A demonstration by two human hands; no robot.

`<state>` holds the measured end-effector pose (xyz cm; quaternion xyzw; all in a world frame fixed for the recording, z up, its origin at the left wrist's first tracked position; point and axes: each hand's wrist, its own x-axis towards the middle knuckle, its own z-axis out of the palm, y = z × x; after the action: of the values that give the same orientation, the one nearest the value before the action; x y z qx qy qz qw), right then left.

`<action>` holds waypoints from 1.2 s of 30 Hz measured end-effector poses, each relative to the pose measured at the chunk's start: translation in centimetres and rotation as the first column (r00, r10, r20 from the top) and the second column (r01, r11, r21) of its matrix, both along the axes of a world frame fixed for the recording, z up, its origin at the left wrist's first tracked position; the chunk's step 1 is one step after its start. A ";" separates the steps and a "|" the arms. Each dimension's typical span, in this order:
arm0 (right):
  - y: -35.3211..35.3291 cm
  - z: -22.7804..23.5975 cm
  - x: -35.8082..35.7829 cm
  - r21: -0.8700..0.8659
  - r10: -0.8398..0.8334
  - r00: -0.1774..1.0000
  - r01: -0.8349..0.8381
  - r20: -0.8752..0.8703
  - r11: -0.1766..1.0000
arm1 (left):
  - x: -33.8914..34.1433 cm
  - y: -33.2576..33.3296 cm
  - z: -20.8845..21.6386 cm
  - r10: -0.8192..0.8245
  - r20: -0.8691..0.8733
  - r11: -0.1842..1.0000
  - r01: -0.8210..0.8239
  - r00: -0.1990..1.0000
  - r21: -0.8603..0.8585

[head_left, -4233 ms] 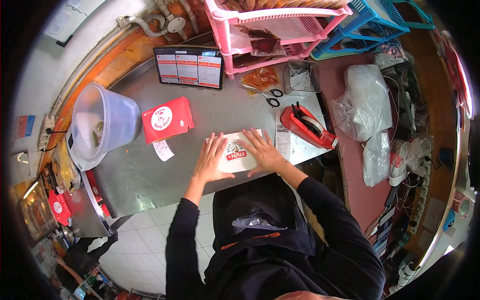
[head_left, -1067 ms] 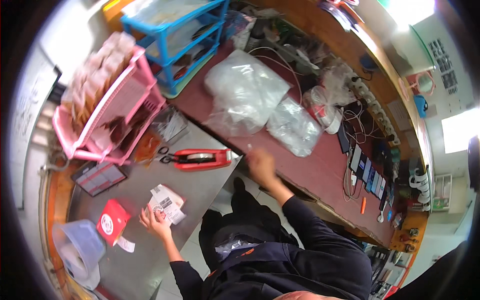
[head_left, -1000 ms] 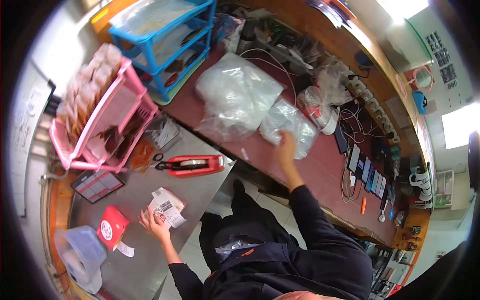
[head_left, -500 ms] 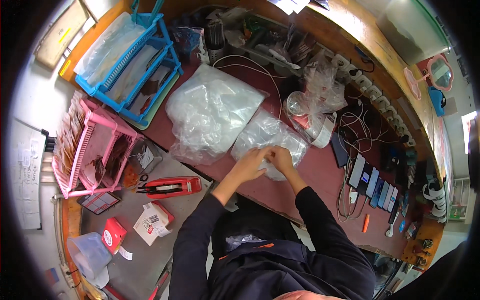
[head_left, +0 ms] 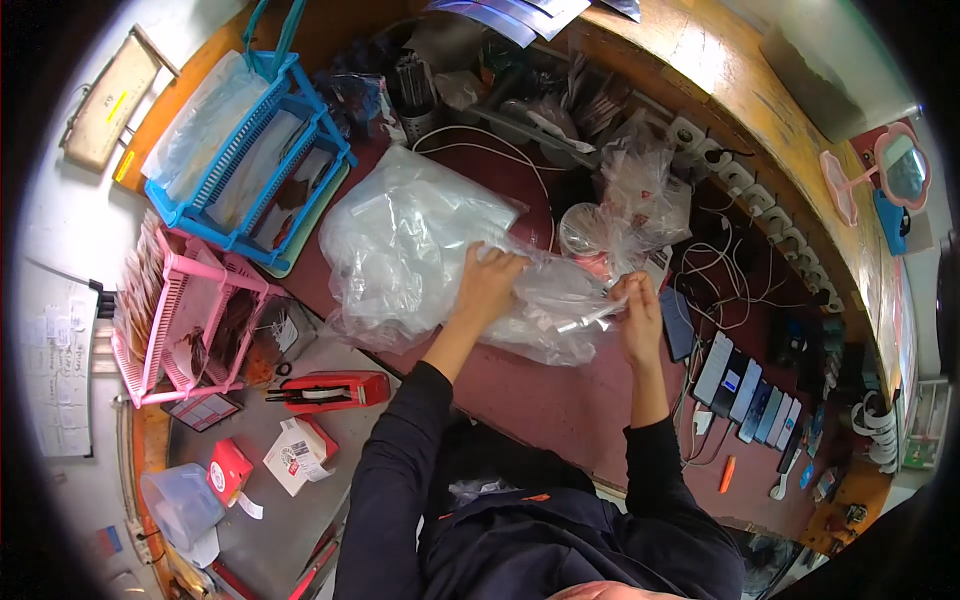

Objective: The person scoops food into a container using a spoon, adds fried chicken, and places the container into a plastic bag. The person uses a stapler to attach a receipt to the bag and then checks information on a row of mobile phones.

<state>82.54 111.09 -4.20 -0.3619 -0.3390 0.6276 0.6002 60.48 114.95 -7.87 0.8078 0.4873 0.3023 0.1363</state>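
Observation:
A clear plastic bag is stretched between my two hands above the dark red table. My left hand has its fingers curled onto the plastic at the bag's left part. My right hand pinches the bunched right end of the bag between thumb and fingers. Just left of it lies a large puffed-up clear bag with pale contents that I cannot make out. The bags overlap near my left hand, so their border there is hard to see.
Behind my right hand stand knotted clear bags. Cables and a row of phones lie at the right, near an orange marker. Leftward are a blue rack, a pink rack, a red tape dispenser and small boxes.
My hands, close together over the smaller bag before, have moved apart. The right one went rightward, drawing out the bag's end, while the left shifted slightly away from me.

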 end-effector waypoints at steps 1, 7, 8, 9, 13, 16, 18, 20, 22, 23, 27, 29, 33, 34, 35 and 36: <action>0.2 0.1 -0.5 0.113 0.018 0.885 -0.080 0.465 0.990 | -0.6 0.5 0.5 0.034 -0.084 0.999 -0.030 0.996 0.041; 1.6 -4.1 -0.6 0.275 -0.252 0.129 -0.641 0.959 0.716 | -0.8 0.3 2.2 -0.123 -0.061 0.992 0.125 0.990 0.027; 1.5 -4.3 -1.2 0.273 -0.123 0.315 -0.492 0.941 0.827 | -0.2 -0.2 1.7 -0.297 0.087 0.950 0.303 0.951 -0.072; 1.4 -4.4 -1.8 0.222 -0.023 0.504 -0.337 0.863 0.915 | 0.6 -0.8 1.2 -0.297 0.085 0.951 0.302 0.951 -0.066; 0.4 -1.8 -4.3 -0.074 0.271 0.667 -0.308 0.694 0.948 | 0.2 -3.0 -7.9 -0.198 0.081 0.960 0.210 0.977 -0.183; -0.3 3.5 -1.1 0.114 -0.107 0.566 0.023 0.818 0.993 | -1.3 -2.2 -7.2 -0.286 -0.500 0.951 0.177 0.818 -0.254; -0.4 6.3 2.5 0.218 -0.327 0.722 0.244 0.610 0.945 | -3.7 -0.6 -7.5 -0.123 -0.325 0.985 0.075 0.938 -0.155; -0.1 9.0 4.8 -0.075 -0.492 0.769 0.565 0.407 0.822 | -3.9 1.7 -5.1 -0.040 -0.172 0.999 0.044 0.984 0.019; -0.5 8.1 5.9 -0.140 -0.395 0.894 0.428 0.212 0.893 | -2.5 2.5 -1.2 0.009 0.006 0.983 -0.010 1.000 0.185; -1.2 8.2 4.8 -0.179 -0.303 0.940 0.329 0.157 0.927 | -1.4 2.2 2.0 0.060 0.197 0.995 -0.074 0.979 0.060; -4.1 6.3 1.2 -0.179 0.070 0.922 -0.001 0.381 0.984 | 2.0 -3.5 9.0 0.034 0.565 0.970 0.108 0.825 -0.217; -5.2 3.6 -0.8 -0.208 0.180 0.857 -0.087 0.482 0.974 | 2.8 -6.8 9.4 0.027 0.536 0.847 0.266 0.844 -0.461; -6.1 2.3 -5.9 -0.123 0.143 0.873 -0.096 0.466 0.988 | 2.0 -10.5 4.4 0.366 0.707 0.598 0.429 0.605 -0.677; -6.2 1.5 -6.1 -0.125 0.138 0.874 -0.089 0.466 0.988 | 1.8 -10.5 4.6 0.363 0.707 0.594 0.434 0.607 -0.677; -6.3 0.2 -5.9 -0.127 0.259 0.784 -0.227 0.564 0.966 | 1.6 -10.6 5.2 0.406 0.731 0.583 0.461 0.548 -0.669; -6.3 -0.7 -5.7 -0.147 0.363 0.667 -0.358 0.651 0.922 | 1.4 -10.6 5.4 0.449 0.750 0.573 0.488 0.486 -0.659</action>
<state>76.88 104.79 -4.89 -0.4895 -0.5932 0.5635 0.3016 61.84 104.35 -2.46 0.3783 0.4145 0.4022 0.7234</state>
